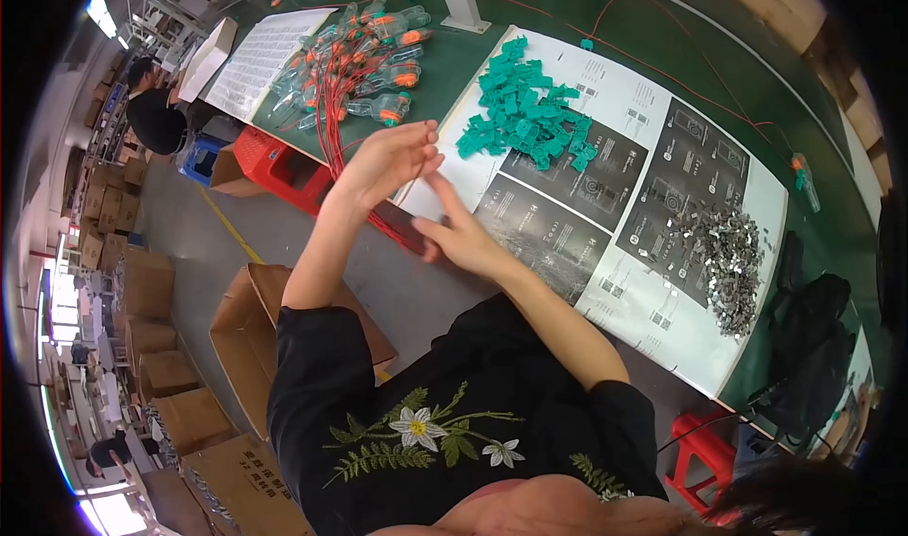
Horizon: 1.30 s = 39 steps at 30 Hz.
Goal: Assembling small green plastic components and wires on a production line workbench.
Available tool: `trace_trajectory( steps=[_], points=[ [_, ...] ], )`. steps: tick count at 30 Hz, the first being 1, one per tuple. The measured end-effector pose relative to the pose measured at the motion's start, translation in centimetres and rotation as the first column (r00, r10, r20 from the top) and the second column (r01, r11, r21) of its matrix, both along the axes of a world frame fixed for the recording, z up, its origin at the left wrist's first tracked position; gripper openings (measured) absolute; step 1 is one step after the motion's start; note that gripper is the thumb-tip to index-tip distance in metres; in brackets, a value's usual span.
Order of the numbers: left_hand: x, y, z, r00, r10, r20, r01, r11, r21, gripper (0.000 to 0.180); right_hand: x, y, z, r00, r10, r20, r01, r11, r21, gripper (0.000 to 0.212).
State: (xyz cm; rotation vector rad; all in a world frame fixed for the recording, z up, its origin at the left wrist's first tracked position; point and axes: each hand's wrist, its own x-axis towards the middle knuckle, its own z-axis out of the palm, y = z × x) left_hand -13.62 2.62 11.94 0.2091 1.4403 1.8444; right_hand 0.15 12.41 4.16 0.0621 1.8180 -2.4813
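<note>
My left hand (390, 164) is raised at the near edge of the table, its fingers stretched out and slightly bent. Just below and to the right, my right hand (465, 240) has its index finger and thumb apart, the fingertip close to the left hand. I see nothing held in either hand. A bundle of red wires (329, 124) passes behind my left wrist, and its lower end hangs near my right fingers. The wires lead from a heap of clear plastic bottle-shaped pieces with orange parts (388, 108). Beyond my hands lies a pile of small green plastic pieces (530, 110).
Small metal pieces (733, 271) lie heaped on the printed sheet (690, 347) at right. A metal post (461, 1) stands at the back. Below left are a red stool (274, 169) and an open cardboard box (241, 347); another red stool (705, 460) is at lower right.
</note>
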Motion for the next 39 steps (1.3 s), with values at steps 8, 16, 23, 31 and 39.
trace_trajectory(
  steps=[8,16,23,31,39],
  points=[
    [-4.2,-4.3,-5.3,0.939,-0.217,0.267,0.219,0.976,0.024,0.028,5.1,2.2,-1.1,0.884,0.439,0.159,-0.395,0.885,-0.246,0.014],
    [-0.5,-3.6,-7.6,0.841,-0.378,-0.387,0.06,0.776,-0.627,0.033,11.1,5.3,0.6,0.928,0.3,0.22,-0.318,0.947,0.051,0.017],
    [-2.7,-1.1,-7.3,0.368,-0.477,-0.798,-0.18,0.806,-0.564,0.028,16.4,7.5,3.1,0.968,0.233,0.097,-0.252,0.921,0.299,0.018],
    [-5.0,-3.4,-9.8,0.296,-0.41,-0.863,-0.239,0.843,-0.482,0.02,29.6,12.3,6.9,0.987,-0.067,0.148,-0.007,0.893,0.449,0.013],
    [-8.0,-3.7,-12.5,0.382,-0.425,-0.821,-0.312,0.777,-0.547,0.027,37.8,10.8,13.2,0.813,-0.474,-0.34,0.535,0.374,0.758,0.015]
  ],
)
